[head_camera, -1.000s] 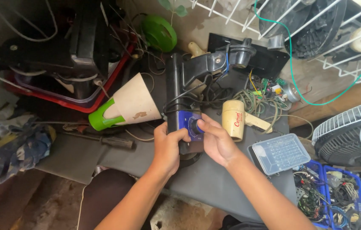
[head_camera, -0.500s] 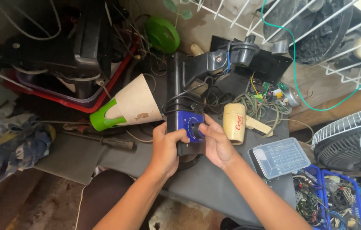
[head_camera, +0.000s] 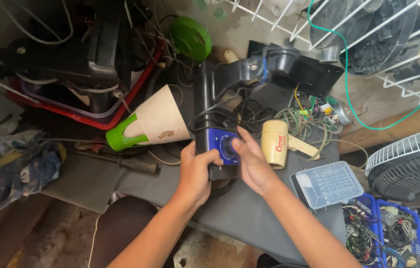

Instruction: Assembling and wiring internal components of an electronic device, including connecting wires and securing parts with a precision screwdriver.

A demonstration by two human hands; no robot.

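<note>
While left hand (head_camera: 197, 171) grips black plastic housing (head_camera: 215, 99), right hand (head_camera: 252, 166) seemingly pinches round knob (head_camera: 228, 145), blue panel (head_camera: 218, 143).

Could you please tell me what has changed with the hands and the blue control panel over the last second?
Very little. The right hand has kept its fingers on the black knob of the blue panel, and the left hand still grips the black housing. The cone and clear box stayed put.
</note>
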